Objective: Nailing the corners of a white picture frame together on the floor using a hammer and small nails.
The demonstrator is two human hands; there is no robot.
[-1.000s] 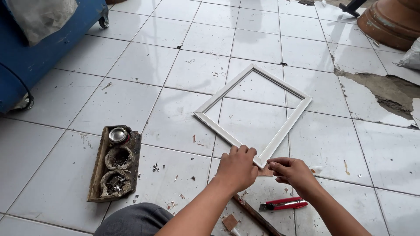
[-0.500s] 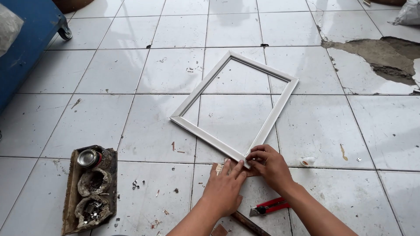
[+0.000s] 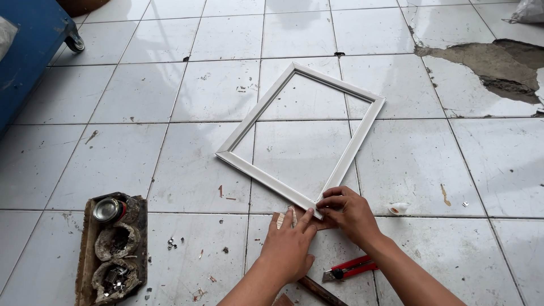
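While both hands are pressing at the near corner of the white frame, I'm reading this as the corner-joining step, with the mitre being held shut. Nearest the camera, a wooden handle is poking out under the left forearm, and a red utility knife is lying on the tiles just under the right wrist. The left hand is lying flat, fingers spread, palm down on the floor with fingertips touching the frame's near corner; it seems to be pinning a small pale scrap there, not gripping anything. The right hand is curled, fingers pinching the same corner from the right side. Off to the left, a worn wooden tray is holding a small tin and two crusted cups with metal bits inside; I can't tell what they are. Loose bits are lying scattered on the tiles between tray and hands. A small white object is sitting just right of the right hand. The frame itself is lying flat on the tiled floor, turned like a diamond, far corner pointing away. Further out I'm seeing broken tile patches at top right and a blue wheeled cart at top left. My judgement: the next move is calling for steady pressure, with the mitre faces kept flush.
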